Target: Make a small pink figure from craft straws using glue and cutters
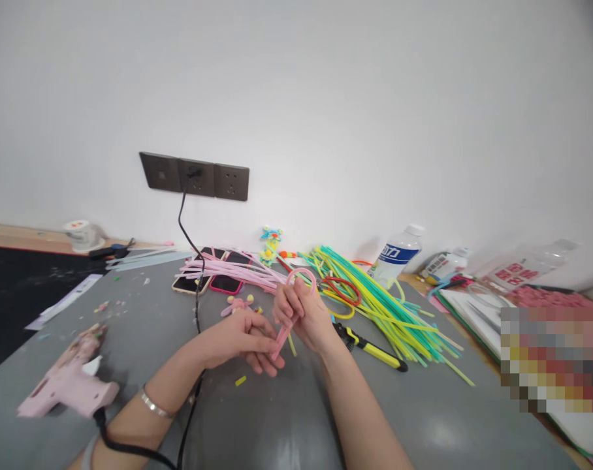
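A pink pipe cleaner [301, 274] is bent into a loop between my two hands. My right hand [309, 316] is closed around it just under the loop, which stands above the fingers. The two lengths run down side by side to my left hand [252, 343], whose thumb and fingers pinch the lower end. Just behind my left hand sits a small pink figure with yellow tips [238, 304]. A yellow-green scrap [240, 380] lies in front of it. Wire pliers with yellow-and-black handles [375, 351] lie to the right of my right hand.
Pink pipe cleaners [228, 269] lie across several phones, with yellow and green ones [379, 313] on the right. A pink glue gun [68, 385] rests at left. Its black cord passes under my left arm near a socket cord [181, 219]. Bottles [394, 258] stand along the wall.
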A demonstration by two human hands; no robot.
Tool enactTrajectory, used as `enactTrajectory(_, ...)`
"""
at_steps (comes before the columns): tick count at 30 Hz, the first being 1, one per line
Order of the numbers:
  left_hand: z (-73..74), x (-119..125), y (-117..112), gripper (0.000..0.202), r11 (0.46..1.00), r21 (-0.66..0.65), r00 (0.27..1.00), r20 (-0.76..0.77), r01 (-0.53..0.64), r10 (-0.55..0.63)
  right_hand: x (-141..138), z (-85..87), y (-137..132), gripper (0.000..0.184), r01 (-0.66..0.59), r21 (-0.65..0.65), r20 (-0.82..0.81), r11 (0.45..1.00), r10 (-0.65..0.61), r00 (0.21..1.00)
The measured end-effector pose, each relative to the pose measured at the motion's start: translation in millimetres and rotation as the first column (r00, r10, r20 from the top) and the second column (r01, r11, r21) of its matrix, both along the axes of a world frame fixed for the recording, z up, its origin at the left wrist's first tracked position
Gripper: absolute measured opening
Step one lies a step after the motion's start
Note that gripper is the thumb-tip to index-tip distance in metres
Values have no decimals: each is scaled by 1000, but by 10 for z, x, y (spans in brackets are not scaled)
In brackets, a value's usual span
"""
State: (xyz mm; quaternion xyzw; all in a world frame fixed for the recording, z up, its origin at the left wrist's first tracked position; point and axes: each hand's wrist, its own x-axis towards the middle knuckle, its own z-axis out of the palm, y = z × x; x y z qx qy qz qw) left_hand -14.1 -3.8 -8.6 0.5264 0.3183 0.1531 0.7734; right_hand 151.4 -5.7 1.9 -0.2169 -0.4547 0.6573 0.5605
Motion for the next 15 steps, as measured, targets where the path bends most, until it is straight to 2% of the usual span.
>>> enactTrajectory(15, 47, -12, -13, 26, 998, 12, 998, -37, 59, -59, 0, -33, 3, 60, 14, 64, 143, 998, -23, 989)
